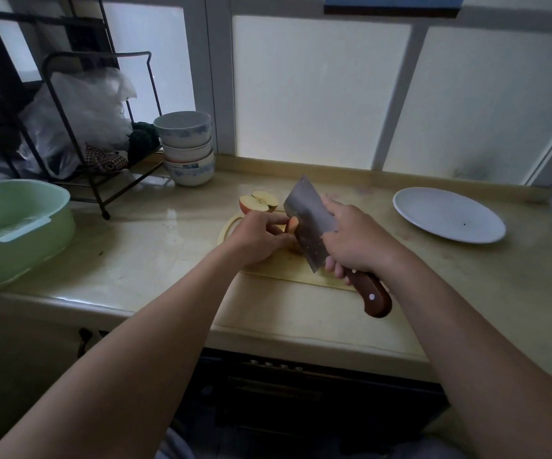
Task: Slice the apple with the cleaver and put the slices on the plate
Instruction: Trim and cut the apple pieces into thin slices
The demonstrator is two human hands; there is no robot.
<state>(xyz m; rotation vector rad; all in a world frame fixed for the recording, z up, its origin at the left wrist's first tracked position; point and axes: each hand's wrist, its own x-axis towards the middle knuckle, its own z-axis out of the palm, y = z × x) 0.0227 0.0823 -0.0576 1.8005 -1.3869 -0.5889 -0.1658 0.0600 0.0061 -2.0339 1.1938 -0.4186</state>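
Kitchen counter (155,256) under frosted windows, cutting board (287,270) in the middle. Left hand (258,238) pinches an apple piece (292,223) on the board; right hand (354,241) is wrapped round the cleaver (311,223) handle, blade against the piece. Other apple half (258,202) sits cut-face up at the board's far edge. Plate (448,215) well to the right holds no slices. Mid-slicing; next likely press straight down, fingertips clear.

Head-worn view, down onto counter (155,256)
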